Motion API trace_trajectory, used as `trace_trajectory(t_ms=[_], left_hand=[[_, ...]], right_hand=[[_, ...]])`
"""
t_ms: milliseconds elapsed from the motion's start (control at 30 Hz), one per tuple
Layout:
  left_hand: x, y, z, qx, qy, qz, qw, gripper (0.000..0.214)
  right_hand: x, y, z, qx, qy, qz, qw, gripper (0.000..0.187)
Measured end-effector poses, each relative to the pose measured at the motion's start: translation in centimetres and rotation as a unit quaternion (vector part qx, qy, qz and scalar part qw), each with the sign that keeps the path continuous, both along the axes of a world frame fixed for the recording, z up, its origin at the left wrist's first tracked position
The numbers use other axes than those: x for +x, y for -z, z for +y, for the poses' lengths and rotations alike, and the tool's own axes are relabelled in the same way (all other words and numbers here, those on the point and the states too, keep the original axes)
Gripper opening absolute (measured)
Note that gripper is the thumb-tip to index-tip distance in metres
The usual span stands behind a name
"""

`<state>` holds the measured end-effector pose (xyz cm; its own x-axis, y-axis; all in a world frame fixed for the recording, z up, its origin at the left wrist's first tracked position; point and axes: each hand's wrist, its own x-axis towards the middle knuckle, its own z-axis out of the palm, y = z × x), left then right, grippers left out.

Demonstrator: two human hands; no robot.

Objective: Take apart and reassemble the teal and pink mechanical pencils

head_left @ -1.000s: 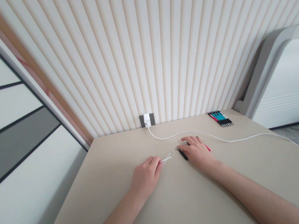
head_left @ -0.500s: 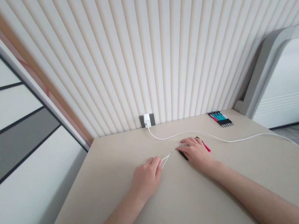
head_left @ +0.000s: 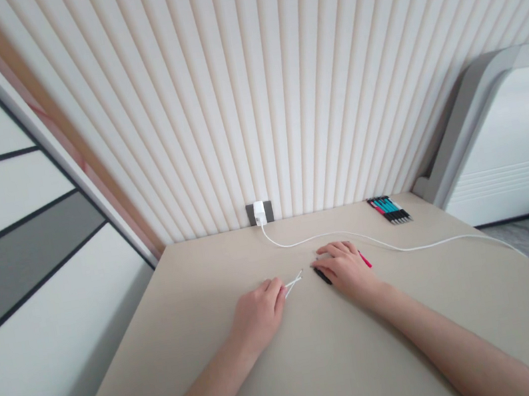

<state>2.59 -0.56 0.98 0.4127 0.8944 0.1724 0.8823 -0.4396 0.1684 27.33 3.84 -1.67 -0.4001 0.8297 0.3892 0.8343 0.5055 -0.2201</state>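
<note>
My left hand (head_left: pixel 261 308), closed, grips thin white sticks with small dark tips that look like pen refills (head_left: pixel 293 283); their free ends cross just beyond the fingers. To its right, my right hand (head_left: pixel 346 267) lies low over the table with its fingers bent around pens. The black end of one pen (head_left: pixel 323 275) shows under the thumb side. A red pen part (head_left: pixel 365 259) sticks out by the little-finger side. The pens' middles are hidden beneath the hand.
A row of pens (head_left: pixel 390 210), blue, red and black, lies at the back right of the beige table (head_left: pixel 293 369). A white charger (head_left: pixel 259 212) sits in the wall socket, and its white cable (head_left: pixel 405 249) runs behind my right hand to the right edge.
The tips of the white sticks have shifted from meeting at a point to crossing. The black pen end under my right hand has moved slightly left. Both hands stay nearly in place.
</note>
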Motion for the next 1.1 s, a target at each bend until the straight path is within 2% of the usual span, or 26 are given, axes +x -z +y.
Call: trace_trajectory(t_ms=[567,833,933,1100], left_hand=[[-0.2,0.4,0.1,0.004,0.008,-0.007,1.000,0.024],[-0.2,0.4,0.1,0.004,0.009,-0.013,1.000,0.024],[-0.2,0.3,0.1,0.005,0.000,-0.013,1.000,0.024],[-0.1,0.1,0.1,0.005,-0.013,-0.009,1.000,0.023]], right_hand=[[-0.1,0.3,0.3,-0.009,0.015,0.010,1.000,0.021],[0.0,0.1,0.6,-0.003,-0.006,0.021,1.000,0.020],[-0.1,-0.4,0.4,0.010,-0.030,0.046,0.998,0.019],[-0.5,-1.5,-0.4,0.029,-0.110,0.076,0.991,0.016]])
